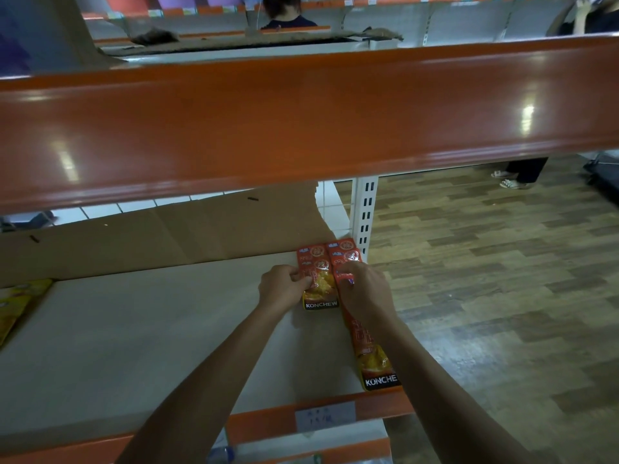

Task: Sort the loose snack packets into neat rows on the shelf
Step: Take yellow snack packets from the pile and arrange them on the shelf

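Observation:
Two rows of red-orange KONCHEW snack packets lie side by side at the right end of the pale shelf board (134, 336). The left row (320, 293) is short and sits near the cardboard back. The right row (370, 356) overlaps in a line reaching the shelf's front edge. My left hand (283, 289) pinches the left edge of the left row's front packet. My right hand (363, 289) rests with curled fingers on a packet in the right row, beside the left row.
A wide orange shelf beam (301, 118) hangs just above. Brown cardboard (160, 236) lines the back. Yellow packets (15, 306) lie at the far left. A white upright post (365, 216) stands at the shelf's right end, wood-pattern floor beyond. People stand past the shelves.

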### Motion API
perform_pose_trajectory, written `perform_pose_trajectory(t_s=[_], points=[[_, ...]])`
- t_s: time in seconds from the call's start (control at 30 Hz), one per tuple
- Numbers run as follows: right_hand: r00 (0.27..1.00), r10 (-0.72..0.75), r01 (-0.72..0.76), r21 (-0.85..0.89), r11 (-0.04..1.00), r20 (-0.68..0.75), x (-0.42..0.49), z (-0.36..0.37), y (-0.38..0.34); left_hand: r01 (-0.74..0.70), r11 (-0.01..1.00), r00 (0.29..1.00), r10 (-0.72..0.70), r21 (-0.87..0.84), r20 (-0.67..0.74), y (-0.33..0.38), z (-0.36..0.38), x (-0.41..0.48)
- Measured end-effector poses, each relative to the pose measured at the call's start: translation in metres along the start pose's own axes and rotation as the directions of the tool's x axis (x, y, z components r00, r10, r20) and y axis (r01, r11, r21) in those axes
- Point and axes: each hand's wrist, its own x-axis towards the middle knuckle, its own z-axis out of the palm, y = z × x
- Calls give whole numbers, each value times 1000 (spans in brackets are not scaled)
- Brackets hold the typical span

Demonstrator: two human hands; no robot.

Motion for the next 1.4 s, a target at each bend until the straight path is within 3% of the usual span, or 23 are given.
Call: perform_pose_trajectory(t_s=[0.33,0.7,1.07,1.4], points=[[987,-127,126,16,992,97,-6,15,-26,-10,997,998,15,78,-67,-16,-17,-24],[917,-341,334,67,940,205,-48,83,-124,-68,922,969,151,381,-194,-96,-102,-81],[807,-524,483,205,851,272,-154,202,-322,154,919,905,17,364,-425,-266,-272,-191],[644,-679,605,308,734,352,-222,309,-483,376,866,799,-121,331,-590,-408,-388,-245]])
